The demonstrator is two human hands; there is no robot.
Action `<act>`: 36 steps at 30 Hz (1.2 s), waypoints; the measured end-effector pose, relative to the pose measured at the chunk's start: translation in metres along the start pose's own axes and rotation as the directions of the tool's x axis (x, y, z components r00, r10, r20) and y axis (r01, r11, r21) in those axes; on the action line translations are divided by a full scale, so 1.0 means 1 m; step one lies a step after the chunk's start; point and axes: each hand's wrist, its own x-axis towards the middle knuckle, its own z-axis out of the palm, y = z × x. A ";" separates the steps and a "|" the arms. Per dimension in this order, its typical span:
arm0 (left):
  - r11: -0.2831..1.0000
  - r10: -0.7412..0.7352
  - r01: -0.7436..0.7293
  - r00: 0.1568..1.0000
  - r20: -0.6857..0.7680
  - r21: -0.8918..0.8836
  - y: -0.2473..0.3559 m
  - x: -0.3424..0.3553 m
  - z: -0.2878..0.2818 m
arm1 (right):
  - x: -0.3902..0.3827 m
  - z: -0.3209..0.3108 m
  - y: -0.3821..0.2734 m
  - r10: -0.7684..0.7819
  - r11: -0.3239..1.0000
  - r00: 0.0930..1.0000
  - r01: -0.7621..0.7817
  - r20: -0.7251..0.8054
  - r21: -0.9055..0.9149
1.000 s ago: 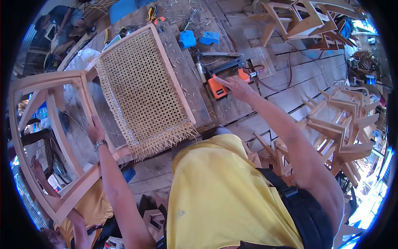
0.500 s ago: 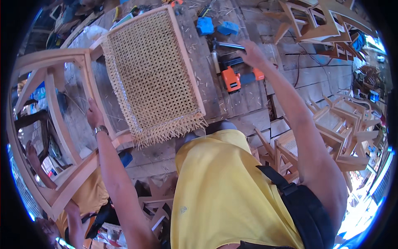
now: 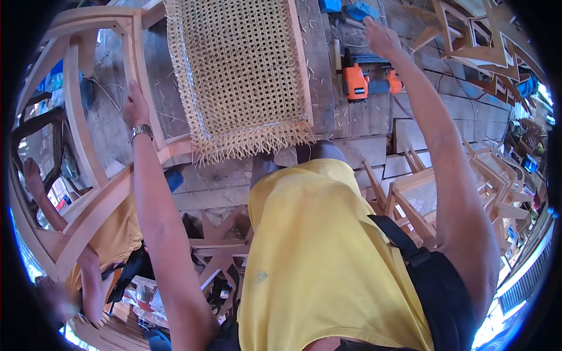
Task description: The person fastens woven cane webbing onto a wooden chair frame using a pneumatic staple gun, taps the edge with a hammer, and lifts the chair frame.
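My left hand [image 3: 136, 106], with a watch at the wrist, is closed round a rail of the bare wooden chair frame [image 3: 71, 111]. Joined to that frame is a seat panel of woven cane webbing [image 3: 243, 70], its loose strand ends fringing the near and left edges. Over the bench, my right hand [image 3: 384, 41] is closed at the end of a slim metallic shaft, apparently a hammer [image 3: 355, 23]. Its head is hard to make out. Close by lie an orange and black nail gun [image 3: 357, 82] and a wooden tool handle [image 3: 337, 54].
Blue blocks [image 3: 361, 10] lie beyond the nail gun. Cane scraps litter the plank surface [image 3: 328, 120]. Unfinished chairs stand at right, one with a cane seat [image 3: 418, 196]; more wooden frames [image 3: 474, 38] are far right. Another person's hand [image 3: 32, 174] shows at left through the frame.
The view has shifted, so the bench things sit higher and the seat further right. My right hand has moved away with the hammer, closer to the blue block. My left hand stays on the rail.
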 end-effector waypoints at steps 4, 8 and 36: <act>0.998 0.011 -0.012 1.000 0.003 0.061 -0.011 0.010 0.006 | -0.041 -0.074 -0.057 0.055 0.938 0.994 -0.018 -0.096 0.347; 0.994 0.026 -0.031 0.999 0.044 0.105 -0.012 0.001 0.005 | -0.141 -0.090 -0.122 0.222 0.679 0.975 -0.170 0.021 0.714; 0.986 -0.002 -0.008 0.998 0.056 0.167 0.002 -0.005 -0.002 | -0.269 -0.058 -0.260 0.327 0.514 0.939 -0.269 0.103 0.815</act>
